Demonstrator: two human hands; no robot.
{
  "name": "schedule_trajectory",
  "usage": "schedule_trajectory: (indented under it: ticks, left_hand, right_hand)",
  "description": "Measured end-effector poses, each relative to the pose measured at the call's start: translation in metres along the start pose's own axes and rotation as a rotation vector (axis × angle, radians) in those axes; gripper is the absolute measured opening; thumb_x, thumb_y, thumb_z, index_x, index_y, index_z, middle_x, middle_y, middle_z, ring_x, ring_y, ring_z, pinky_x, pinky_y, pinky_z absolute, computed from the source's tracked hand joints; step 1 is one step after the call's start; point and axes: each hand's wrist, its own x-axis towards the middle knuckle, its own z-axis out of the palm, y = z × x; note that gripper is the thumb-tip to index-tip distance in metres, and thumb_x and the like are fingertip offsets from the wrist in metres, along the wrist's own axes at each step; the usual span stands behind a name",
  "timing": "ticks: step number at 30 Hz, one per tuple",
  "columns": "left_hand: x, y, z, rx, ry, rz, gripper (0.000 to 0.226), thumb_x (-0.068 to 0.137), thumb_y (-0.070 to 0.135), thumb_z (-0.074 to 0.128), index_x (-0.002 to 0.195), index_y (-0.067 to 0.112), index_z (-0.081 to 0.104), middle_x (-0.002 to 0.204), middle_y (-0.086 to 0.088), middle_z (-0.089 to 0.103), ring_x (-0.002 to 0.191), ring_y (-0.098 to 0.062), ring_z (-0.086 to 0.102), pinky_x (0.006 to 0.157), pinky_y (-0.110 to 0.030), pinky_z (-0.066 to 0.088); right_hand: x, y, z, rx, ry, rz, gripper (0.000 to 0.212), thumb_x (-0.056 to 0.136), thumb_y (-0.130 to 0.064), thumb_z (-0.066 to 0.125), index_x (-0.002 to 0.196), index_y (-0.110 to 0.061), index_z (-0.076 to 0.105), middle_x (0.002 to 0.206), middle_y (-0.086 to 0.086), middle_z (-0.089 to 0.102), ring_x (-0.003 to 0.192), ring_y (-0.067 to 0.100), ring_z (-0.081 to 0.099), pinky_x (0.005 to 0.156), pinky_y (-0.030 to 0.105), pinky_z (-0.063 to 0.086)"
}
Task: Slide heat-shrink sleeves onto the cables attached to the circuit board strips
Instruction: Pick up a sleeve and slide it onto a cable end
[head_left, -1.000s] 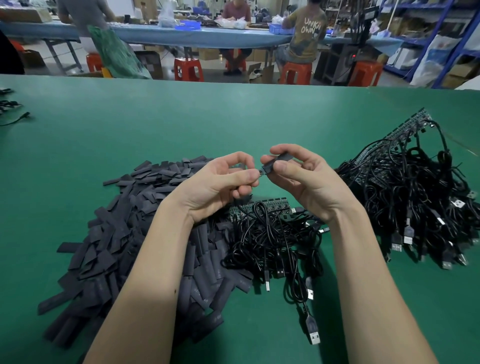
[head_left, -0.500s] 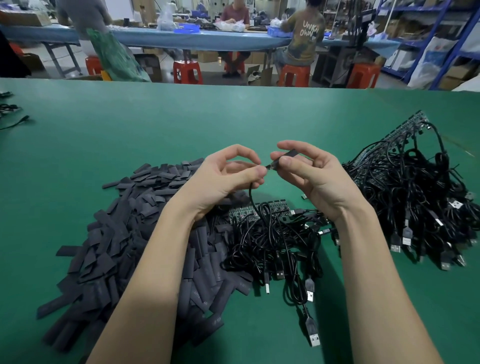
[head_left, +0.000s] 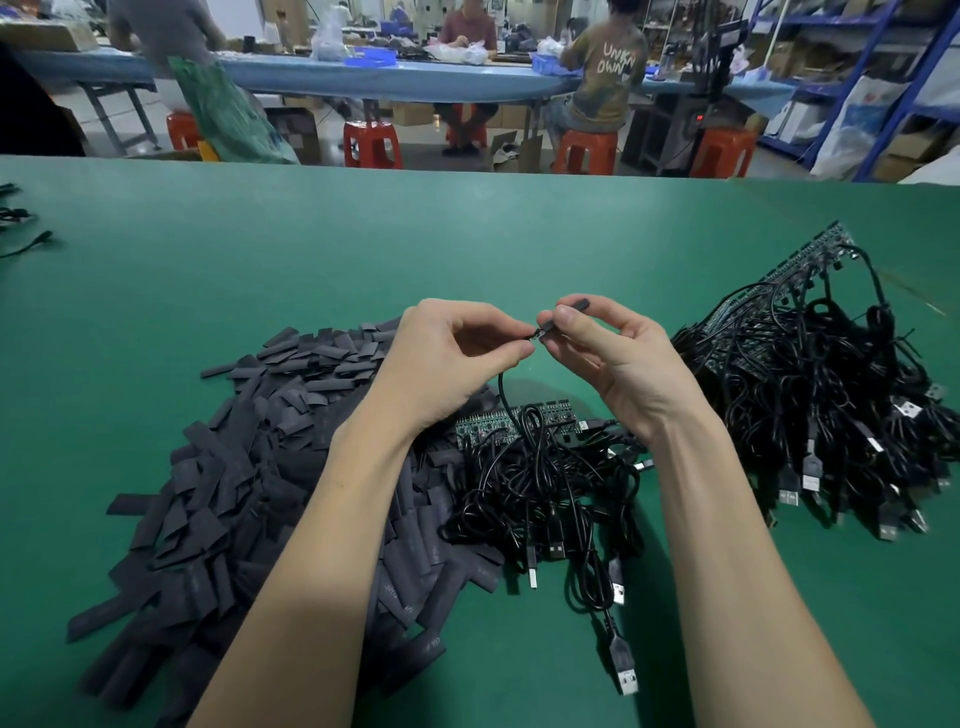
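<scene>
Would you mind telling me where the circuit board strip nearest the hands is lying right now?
In the head view, the circuit board strip lies flat on the green table, just below the hands, between the sleeve pile on the left and its tangled cables.

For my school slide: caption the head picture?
Two hands thread a black heat-shrink sleeve onto a thin black cable.

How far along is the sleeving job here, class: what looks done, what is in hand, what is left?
Done: I cannot tell; the big cable bundle at right may be finished or waiting. In hand: the right hand pinches one sleeve while the left hand pinches a cable end at its mouth. Left: the circuit board strip with tangled cables below the hands, and a large sleeve pile.
</scene>
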Motion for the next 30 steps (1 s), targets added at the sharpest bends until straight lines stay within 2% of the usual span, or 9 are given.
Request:
schedule_trajectory:
  ticks: [4,11,19,24,30]
  left_hand:
    - [0.000,0.000,0.000,0.026,0.000,0.034,0.013,0.084,0.010,0.082,0.092,0.020,0.082,0.083,0.004,0.079,0.079,-0.017,0.076,0.081,-0.028,0.059]
    - [0.000,0.005,0.000,-0.128,-0.002,0.008,0.012,0.080,0.007,0.085,0.090,0.013,0.081,0.082,-0.001,0.079,0.072,-0.017,0.075,0.073,-0.023,0.057]
    - [0.001,0.003,0.002,-0.191,0.003,-0.006,0.017,0.077,0.005,0.086,0.081,0.018,0.076,0.077,-0.004,0.078,0.070,-0.020,0.076,0.069,-0.022,0.057]
    - [0.001,-0.001,0.000,-0.243,0.008,-0.045,0.017,0.078,0.003,0.085,0.089,0.011,0.074,0.083,-0.006,0.079,0.078,-0.020,0.077,0.076,-0.023,0.059]
    - [0.001,-0.002,0.001,-0.281,0.056,-0.046,0.016,0.080,0.000,0.082,0.089,0.009,0.073,0.078,-0.008,0.078,0.073,-0.018,0.077,0.071,-0.020,0.057]
  right_hand:
    - [-0.001,0.001,0.001,-0.024,-0.023,0.006,0.020,0.076,-0.010,0.077,0.094,-0.007,0.069,0.092,0.013,0.076,0.081,0.018,0.072,0.081,0.023,0.058]
    - [-0.002,-0.001,-0.001,-0.018,-0.070,0.025,0.016,0.077,-0.011,0.076,0.091,-0.009,0.070,0.094,0.013,0.076,0.081,0.016,0.072,0.078,0.022,0.058]
    - [0.000,0.001,-0.002,-0.062,-0.103,0.018,0.017,0.076,-0.014,0.079,0.092,-0.012,0.073,0.097,0.016,0.076,0.080,0.017,0.072,0.081,0.025,0.058]
    - [0.001,0.005,0.009,-0.074,-0.039,-0.116,0.039,0.079,-0.014,0.078,0.116,-0.012,0.067,0.094,0.019,0.076,0.078,0.019,0.073,0.078,0.026,0.058]
    - [0.002,0.013,0.022,-0.085,0.056,-0.222,0.027,0.085,-0.004,0.077,0.108,-0.019,0.075,0.094,0.018,0.076,0.078,0.020,0.071,0.076,0.029,0.059]
